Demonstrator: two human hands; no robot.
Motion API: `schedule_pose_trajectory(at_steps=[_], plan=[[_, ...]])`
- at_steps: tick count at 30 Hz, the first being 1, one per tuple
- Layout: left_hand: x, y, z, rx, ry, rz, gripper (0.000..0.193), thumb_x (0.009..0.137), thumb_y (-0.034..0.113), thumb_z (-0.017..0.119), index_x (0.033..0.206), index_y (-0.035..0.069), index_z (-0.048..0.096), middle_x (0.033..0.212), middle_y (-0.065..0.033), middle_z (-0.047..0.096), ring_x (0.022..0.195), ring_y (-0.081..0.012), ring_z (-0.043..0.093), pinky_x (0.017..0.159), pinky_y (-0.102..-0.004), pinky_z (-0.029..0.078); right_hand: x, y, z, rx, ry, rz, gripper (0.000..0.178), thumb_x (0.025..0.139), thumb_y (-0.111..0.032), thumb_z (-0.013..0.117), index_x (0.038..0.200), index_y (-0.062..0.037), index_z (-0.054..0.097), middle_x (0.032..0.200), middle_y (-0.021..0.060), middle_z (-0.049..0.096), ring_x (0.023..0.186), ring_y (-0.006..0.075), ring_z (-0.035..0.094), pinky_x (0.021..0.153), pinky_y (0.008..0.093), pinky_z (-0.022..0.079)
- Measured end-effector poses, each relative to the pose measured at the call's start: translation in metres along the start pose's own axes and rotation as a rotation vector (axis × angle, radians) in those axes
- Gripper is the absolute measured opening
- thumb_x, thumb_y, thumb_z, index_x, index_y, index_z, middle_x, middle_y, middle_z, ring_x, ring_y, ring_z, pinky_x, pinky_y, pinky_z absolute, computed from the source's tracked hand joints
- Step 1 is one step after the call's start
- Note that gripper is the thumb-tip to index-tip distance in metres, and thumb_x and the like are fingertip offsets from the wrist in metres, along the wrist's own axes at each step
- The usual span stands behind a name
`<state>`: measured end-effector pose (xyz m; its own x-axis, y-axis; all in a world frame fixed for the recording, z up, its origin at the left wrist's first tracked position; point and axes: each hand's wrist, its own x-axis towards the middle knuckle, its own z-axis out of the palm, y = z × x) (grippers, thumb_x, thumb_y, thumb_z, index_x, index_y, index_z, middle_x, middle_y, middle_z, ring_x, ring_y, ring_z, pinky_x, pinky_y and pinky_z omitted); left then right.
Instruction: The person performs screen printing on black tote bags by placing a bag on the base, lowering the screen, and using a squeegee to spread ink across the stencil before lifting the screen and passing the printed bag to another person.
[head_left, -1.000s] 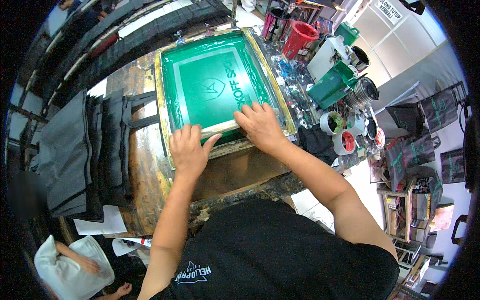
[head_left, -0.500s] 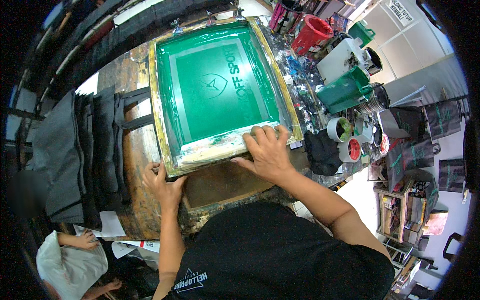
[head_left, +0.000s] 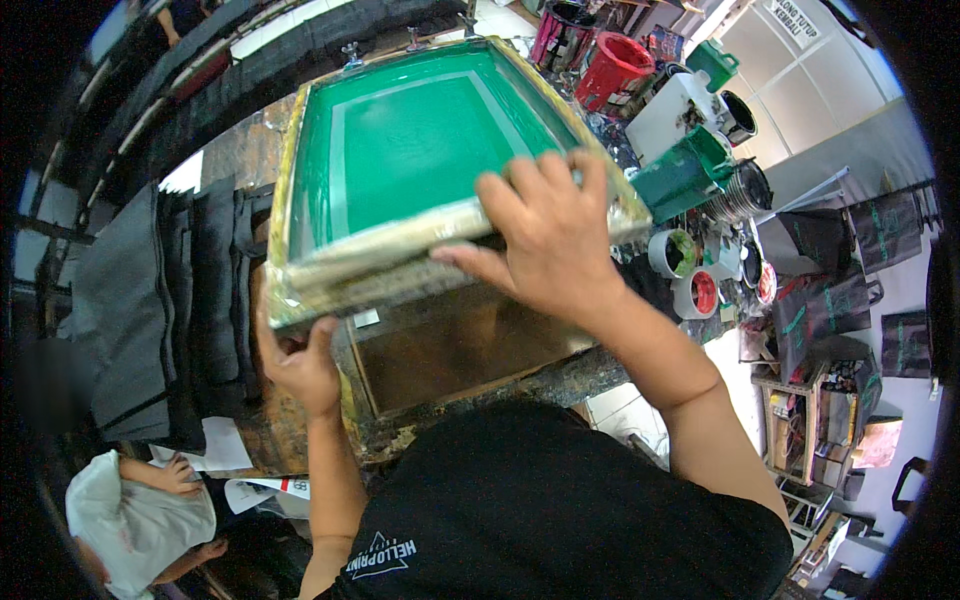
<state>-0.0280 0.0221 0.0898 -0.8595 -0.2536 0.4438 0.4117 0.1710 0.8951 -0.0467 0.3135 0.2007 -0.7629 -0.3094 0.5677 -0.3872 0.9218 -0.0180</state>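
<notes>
A screen printing frame is tilted up, its near edge raised off the table and its far edge by several metal clamps. Green ink coats its mesh. My right hand grips the near rail right of its middle, fingers over the top and thumb along the front. At the near left corner, my left hand cups the frame, with its thumb below the rail and a finger along the outer side. Beneath the raised edge a brown flat board shows on the table.
Dark fabric bags lie overlapped on the left. Ink containers, among them a red bucket and a green jug, crowd the right side, with tape rolls nearer. Another person's hand is at lower left.
The frame's near edge has risen off the table toward me, uncovering more of the brown board. Both hands have moved with it, the left one slightly left and the right one up.
</notes>
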Motion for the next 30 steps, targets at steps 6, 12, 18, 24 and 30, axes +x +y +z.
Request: schedule_pose_trajectory(at_steps=[6, 12, 18, 24, 30], plan=[[0.082, 0.049, 0.03, -0.07, 0.134, 0.082, 0.054, 0.097, 0.014, 0.076, 0.143, -0.003, 0.055, 0.118, -0.0061, 0.069, 0.103, -0.013, 0.063, 0.094, -0.0281, 0.048, 0.095, 0.03, -0.023, -0.154, 0.294, -0.083, 0.059, 0.091, -0.067, 0.061, 0.089, -0.0086, 0.068, 0.079, 0.0137, 0.068, 0.081, 0.0313, 0.067, 0.081, 0.0468, 0.042], [0.08, 0.012, 0.033, 0.157, 0.013, 0.123, 0.091, 0.098, 0.009, 0.072, 0.166, 0.005, 0.012, 0.118, -0.0105, 0.058, 0.099, -0.016, 0.057, 0.093, -0.0313, 0.048, 0.151, 0.043, -0.051, -0.051, 0.112, -0.079, 0.078, 0.102, -0.075, 0.03, 0.078, -0.0095, 0.064, 0.067, 0.0066, 0.06, 0.064, 0.0196, 0.055, 0.086, 0.0468, 0.044], [0.007, -0.047, 0.018, 1.062, -0.383, -0.26, 0.098, 0.089, 0.037, 0.08, 0.16, -0.003, 0.027, 0.134, -0.0396, 0.05, 0.123, -0.0529, 0.054, 0.106, -0.0509, 0.045, 0.184, 0.05, -0.071, -0.007, -0.128, 0.01, 0.077, 0.104, -0.072, 0.033, 0.093, -0.0053, 0.069, 0.075, 0.0085, 0.064, 0.076, 0.02, 0.064, 0.09, 0.0499, 0.046], [0.009, -0.085, 0.013, 0.769, -0.405, -0.222, 0.087, 0.087, 0.011, 0.079, 0.159, 0.0, 0.031, 0.143, -0.0358, 0.051, 0.129, -0.0486, 0.054, 0.11, -0.047, 0.043, 0.191, 0.047, -0.079, 0.005, -0.072, 0.003, 0.078, 0.104, -0.071, 0.03, 0.103, -0.0041, 0.07, 0.082, 0.0102, 0.068, 0.078, 0.021, 0.065, 0.094, 0.0512, 0.045], [0.053, -0.058, 0.021, 0.59, -0.292, 0.042, 0.047, 0.091, 0.0, 0.06, 0.138, -0.002, 0.061, 0.134, -0.0259, 0.065, 0.128, -0.0391, 0.061, 0.111, -0.0433, 0.045, 0.19, 0.046, -0.081, -0.024, -0.143, 0.024, 0.077, 0.102, -0.075, 0.03, 0.089, -0.0079, 0.067, 0.081, 0.0111, 0.069, 0.077, 0.0213, 0.064, 0.093, 0.0513, 0.044]])
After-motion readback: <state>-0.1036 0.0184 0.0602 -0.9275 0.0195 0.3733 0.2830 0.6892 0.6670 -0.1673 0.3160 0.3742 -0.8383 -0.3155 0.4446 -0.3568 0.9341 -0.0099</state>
